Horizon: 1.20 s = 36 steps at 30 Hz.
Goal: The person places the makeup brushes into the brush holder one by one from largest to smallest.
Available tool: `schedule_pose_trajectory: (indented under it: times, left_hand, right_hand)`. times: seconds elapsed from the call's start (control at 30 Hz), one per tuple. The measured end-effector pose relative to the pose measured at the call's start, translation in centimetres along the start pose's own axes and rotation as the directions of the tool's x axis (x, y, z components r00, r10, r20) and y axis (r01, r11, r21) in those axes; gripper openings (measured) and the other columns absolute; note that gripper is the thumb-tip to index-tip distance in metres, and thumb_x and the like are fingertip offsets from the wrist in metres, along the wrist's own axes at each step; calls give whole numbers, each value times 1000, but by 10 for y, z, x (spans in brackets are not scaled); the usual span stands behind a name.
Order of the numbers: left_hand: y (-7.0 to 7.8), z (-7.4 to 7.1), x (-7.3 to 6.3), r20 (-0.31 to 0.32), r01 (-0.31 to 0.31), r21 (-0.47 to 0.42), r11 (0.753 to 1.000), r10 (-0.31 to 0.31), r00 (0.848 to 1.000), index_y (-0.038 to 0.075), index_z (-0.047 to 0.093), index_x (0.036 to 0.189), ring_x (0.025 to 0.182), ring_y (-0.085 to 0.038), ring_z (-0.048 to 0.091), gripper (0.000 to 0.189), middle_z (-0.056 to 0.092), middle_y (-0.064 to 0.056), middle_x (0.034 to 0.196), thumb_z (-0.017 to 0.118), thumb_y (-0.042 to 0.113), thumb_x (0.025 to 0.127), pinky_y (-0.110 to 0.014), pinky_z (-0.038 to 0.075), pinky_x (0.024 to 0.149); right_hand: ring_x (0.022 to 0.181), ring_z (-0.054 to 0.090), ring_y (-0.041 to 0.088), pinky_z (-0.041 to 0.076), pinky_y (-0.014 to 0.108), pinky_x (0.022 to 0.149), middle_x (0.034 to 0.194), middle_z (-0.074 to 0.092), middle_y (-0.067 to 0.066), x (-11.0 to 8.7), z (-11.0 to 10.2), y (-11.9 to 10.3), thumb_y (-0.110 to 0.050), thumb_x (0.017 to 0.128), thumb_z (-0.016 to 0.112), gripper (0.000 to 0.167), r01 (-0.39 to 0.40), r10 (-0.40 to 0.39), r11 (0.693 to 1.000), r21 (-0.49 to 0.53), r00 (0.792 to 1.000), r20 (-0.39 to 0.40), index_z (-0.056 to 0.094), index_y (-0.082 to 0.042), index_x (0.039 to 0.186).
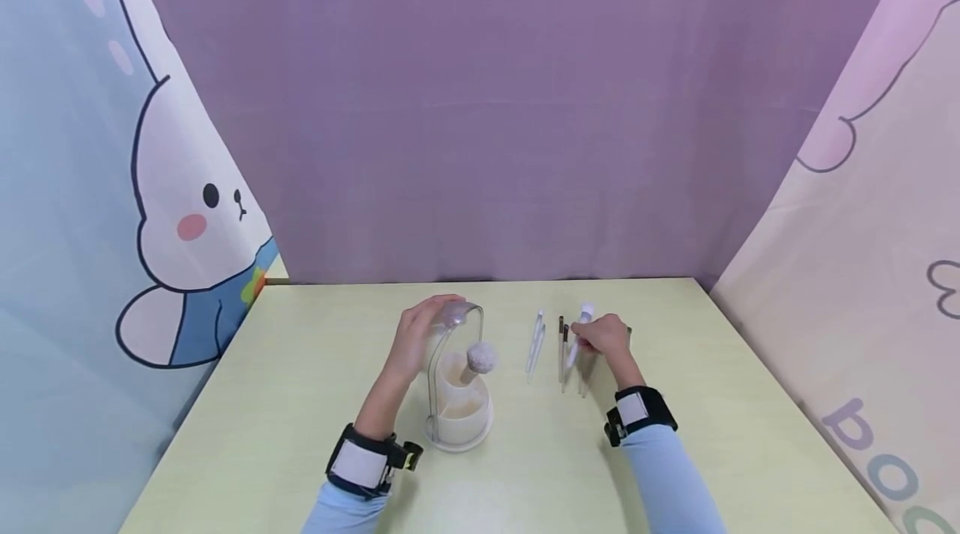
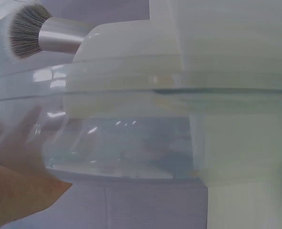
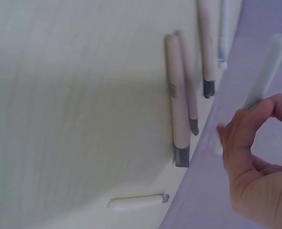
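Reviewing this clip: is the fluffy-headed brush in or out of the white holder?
In: the brush sits bristles up, its head clear of the holder, its lower end hidden inside.

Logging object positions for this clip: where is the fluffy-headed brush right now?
In the head view, the fluffy-headed brush leans in the white holder, left of the loose brushes; the left hand touches the holder's clear cover.
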<state>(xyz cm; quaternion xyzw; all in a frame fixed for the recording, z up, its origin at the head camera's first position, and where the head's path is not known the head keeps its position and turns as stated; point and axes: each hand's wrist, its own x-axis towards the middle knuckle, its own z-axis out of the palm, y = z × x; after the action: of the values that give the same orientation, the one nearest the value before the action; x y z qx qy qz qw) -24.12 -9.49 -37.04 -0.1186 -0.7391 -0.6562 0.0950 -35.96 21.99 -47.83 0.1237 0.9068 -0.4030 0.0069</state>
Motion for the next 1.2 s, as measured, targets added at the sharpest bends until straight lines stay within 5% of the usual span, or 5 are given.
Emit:
schedule_pose_trajectory:
  times: [0.23,0.47,0.77,1.0,1.2]
  left_hand:
    - [-14,-1,6,10,4,-32,999,-3,1000,-4,61,112,115,-25,52,34,61,-18,116,35,15,99,-39,31,103]
    - [-32,-1,11,12,-9,-50,999,10,1000,4,64,112,116,-21,52,37,63,-12,116,38,26,99,-38,29,105]
    - [-33,-1,10,4,-9,-39,999,9,1000,9,65,110,113,-20,53,38,64,-8,114,37,32,98,-43,31,103]
    - [-34,0,10,3,-6,-39,999,6,1000,8,65,111,115,-19,53,39,64,-9,114,37,32,98,-41,29,105]
    - [-36,0,10,-6,-22,-43,999,22,1000,7,64,111,112,-17,54,39,64,-9,113,37,32,98,-41,31,104]
  right_hand:
    - [56,63,9,54,28,63,62,63,2,-8,-8,1,-17,81,61,30,-64,-23,894,443,982,189,59,10,93]
    - [67,65,11,53,22,66,76,65,7,-19,-15,-6,-10,89,57,27,-100,-216,735,670,903,371,49,10,105]
    - [64,55,7,48,21,59,74,58,1,-47,-18,-40,-20,88,62,33,71,-382,776,627,844,377,55,6,106]
    - [61,57,11,50,23,60,69,60,2,-78,-17,-73,-22,90,60,37,186,-454,726,662,853,258,57,11,105]
    - [60,60,12,52,26,61,69,62,5,-108,-15,-97,-11,91,57,25,307,-539,699,646,820,193,58,11,101]
